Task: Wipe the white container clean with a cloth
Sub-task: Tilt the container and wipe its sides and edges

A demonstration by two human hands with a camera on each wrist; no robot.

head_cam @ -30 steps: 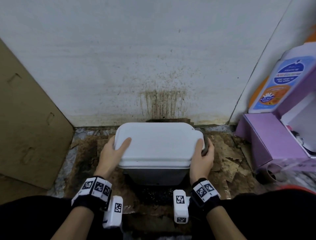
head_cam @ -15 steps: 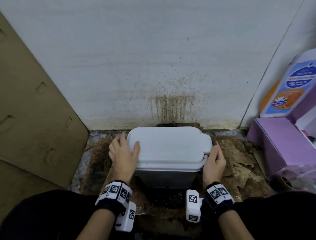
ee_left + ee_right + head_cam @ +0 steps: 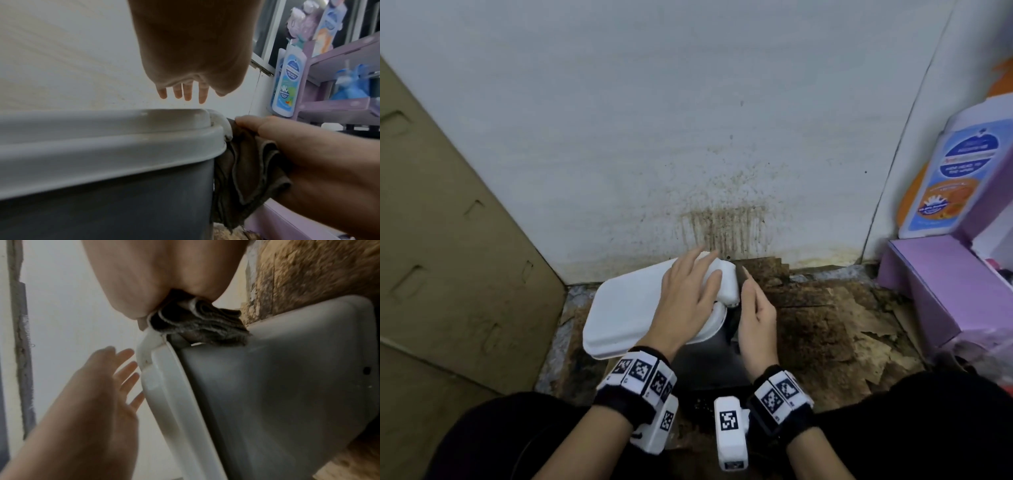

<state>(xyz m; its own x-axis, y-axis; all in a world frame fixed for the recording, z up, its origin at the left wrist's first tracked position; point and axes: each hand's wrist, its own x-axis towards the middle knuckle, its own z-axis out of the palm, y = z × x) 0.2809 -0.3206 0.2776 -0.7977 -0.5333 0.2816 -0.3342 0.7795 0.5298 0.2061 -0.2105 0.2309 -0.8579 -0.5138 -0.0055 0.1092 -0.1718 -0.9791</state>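
Note:
The container has a white lid [image 3: 626,308] and a grey body [image 3: 102,203] and sits askew on the floor, its right end nearest the wall. My left hand [image 3: 688,294] reaches across the lid's right end with fingers [image 3: 187,94] straight and spread; whether they touch the lid I cannot tell. My right hand [image 3: 756,315] grips a dark brown-grey cloth [image 3: 246,170] and presses it against the container's right end, just under the lid's corner. In the right wrist view the bunched cloth [image 3: 197,322] sits where the lid meets the body.
A stained white wall [image 3: 722,222] stands just behind the container. Flat cardboard [image 3: 448,274] leans on the left. A purple shelf unit [image 3: 945,284] with a blue-labelled bottle [image 3: 955,181] stands on the right. Torn, dirty cardboard [image 3: 825,325] covers the floor.
The container has turned from square-on to askew. My left hand has moved from the lid's left end across to its right end. My right hand stays at the right end.

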